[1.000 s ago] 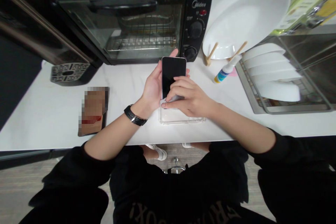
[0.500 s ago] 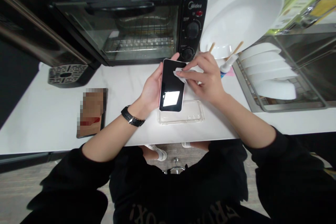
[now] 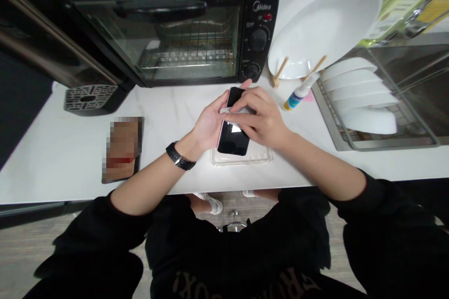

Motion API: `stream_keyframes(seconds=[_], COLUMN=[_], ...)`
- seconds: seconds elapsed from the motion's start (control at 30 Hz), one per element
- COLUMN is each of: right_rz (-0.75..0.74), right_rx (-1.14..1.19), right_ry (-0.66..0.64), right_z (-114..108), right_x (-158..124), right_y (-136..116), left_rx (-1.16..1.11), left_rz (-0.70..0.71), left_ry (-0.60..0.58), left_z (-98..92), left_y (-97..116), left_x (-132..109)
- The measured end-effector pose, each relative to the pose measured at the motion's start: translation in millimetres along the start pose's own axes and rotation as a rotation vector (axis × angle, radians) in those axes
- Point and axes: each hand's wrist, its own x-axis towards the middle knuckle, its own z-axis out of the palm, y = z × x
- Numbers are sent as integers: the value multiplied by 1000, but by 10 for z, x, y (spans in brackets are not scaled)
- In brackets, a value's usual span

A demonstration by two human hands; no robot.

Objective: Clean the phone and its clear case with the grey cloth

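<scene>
My left hand point(image 3: 209, 122) grips a smartphone point(image 3: 233, 144) from its left side, black screen facing up and tilted, with a bright reflection on the glass. Over the screen, my right hand point(image 3: 261, 117) pinches a small white wipe point(image 3: 228, 112) and presses it across the middle of the glass. Most of the wipe is hidden under the fingers. Beneath the phone a clear phone case point(image 3: 259, 155) lies on the white counter point(image 3: 175, 107). A small spray bottle point(image 3: 294, 99) with a blue and yellow label stands to the right of my right hand.
A black toaster oven point(image 3: 257, 39) stands behind my hands. White plates point(image 3: 326, 28) lean in a wooden rack at the back right, beside bowls point(image 3: 358, 88) in a metal drainer. A dark-edged tablet-like thing point(image 3: 122, 149), pixelated, lies left, below a drip tray point(image 3: 91, 98).
My right hand has moved left across the screen with the wipe. The phone has shifted slightly right and towards me, and the spray bottle now shows more fully.
</scene>
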Motion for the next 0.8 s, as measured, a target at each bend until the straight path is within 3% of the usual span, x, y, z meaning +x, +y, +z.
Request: stream_keyframes(seconds=[0.2, 0.3, 0.43, 0.5, 0.63, 0.8], right_rz=[-146, -171, -141, -101, 51, 177], right_rx=[152, 194, 191, 149, -3, -109], right_ry=[-175, -202, -143, -101, -19, 105], right_z=[53, 1, -79, -101, -115, -129], right_x=[-4, 14, 21, 5, -53, -77], right_y=[-148, -164, -57, 34, 200, 224], left_rx=[60, 41, -40, -30, 34, 23], left_rz=[102, 175, 206, 201, 143, 0], left_ry=[90, 98, 13, 28, 80, 34], left_z=[73, 36, -44, -57, -24, 9], left_y=[102, 191, 296, 299, 188, -11], left_x=[-44, -62, -75, -70, -37, 4])
